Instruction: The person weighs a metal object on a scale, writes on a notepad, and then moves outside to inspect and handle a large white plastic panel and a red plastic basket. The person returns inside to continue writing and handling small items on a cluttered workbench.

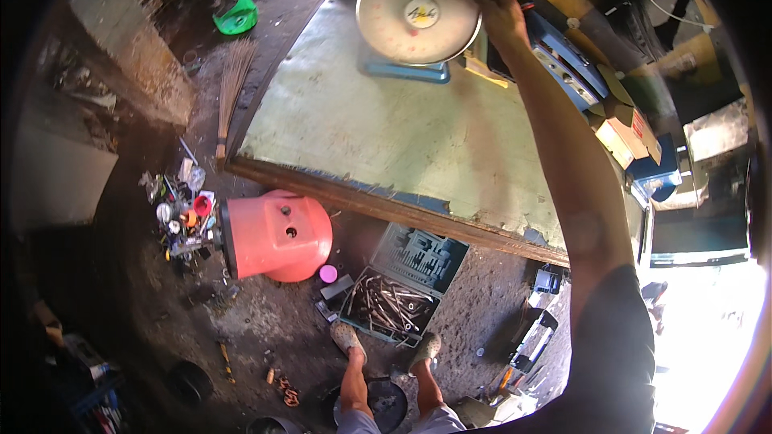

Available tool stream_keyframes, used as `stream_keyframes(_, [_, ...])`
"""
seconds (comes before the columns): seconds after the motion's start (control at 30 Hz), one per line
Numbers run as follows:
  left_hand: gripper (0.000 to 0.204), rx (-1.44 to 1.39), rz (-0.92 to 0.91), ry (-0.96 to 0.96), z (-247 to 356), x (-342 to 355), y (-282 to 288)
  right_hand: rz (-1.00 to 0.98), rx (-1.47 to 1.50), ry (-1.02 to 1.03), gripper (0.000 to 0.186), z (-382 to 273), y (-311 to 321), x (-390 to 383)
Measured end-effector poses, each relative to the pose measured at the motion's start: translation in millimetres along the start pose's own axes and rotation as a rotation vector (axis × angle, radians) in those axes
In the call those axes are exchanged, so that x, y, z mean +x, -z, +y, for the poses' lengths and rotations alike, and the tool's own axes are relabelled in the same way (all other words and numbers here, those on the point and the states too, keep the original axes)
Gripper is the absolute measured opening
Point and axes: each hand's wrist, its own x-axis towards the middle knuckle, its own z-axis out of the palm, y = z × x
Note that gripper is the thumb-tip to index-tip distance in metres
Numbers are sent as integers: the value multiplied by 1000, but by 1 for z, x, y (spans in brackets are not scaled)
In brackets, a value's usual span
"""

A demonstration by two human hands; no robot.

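Note:
My right arm reaches up across the table, and my right hand (503, 18) is at the far side, beside the rim of a weighing scale's round metal pan (390, 20). Its fingers curl around something dark that I cannot make out. Small red parts show just past the hand. Beneath the pan is the scale's blue base (410, 72), resting on the pale green, worn tabletop (354, 124). My left hand is out of the picture.
Right of my arm are a blue case (567, 60) and an open cardboard box (631, 137). On the floor lie a tipped red bucket-like container (277, 237) with clutter spilled at its mouth, and an open toolbox (394, 301) near my feet. A broom (233, 88) lies left of the table.

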Motion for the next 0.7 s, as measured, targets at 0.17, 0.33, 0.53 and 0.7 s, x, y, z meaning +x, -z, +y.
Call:
stream_keyframes(0.17, [52, 37, -26, 34, 9, 14, 4, 87, -315, 446, 37, 43, -9, 58])
stream_keyframes(0.33, [51, 28, -2, 70, 3, 17, 1, 117, -381, 273, 40, 6, -38, 77])
stream_keyframes(0.53, [49, 29, -8, 106, 4, 24, -3, 167, -434, 115, 43, -2, -44, 80])
stream_keyframes(0.7, [48, 8, -20, 124, -2, 22, -7, 187, -443, 15, 46, 1, -54, 83])
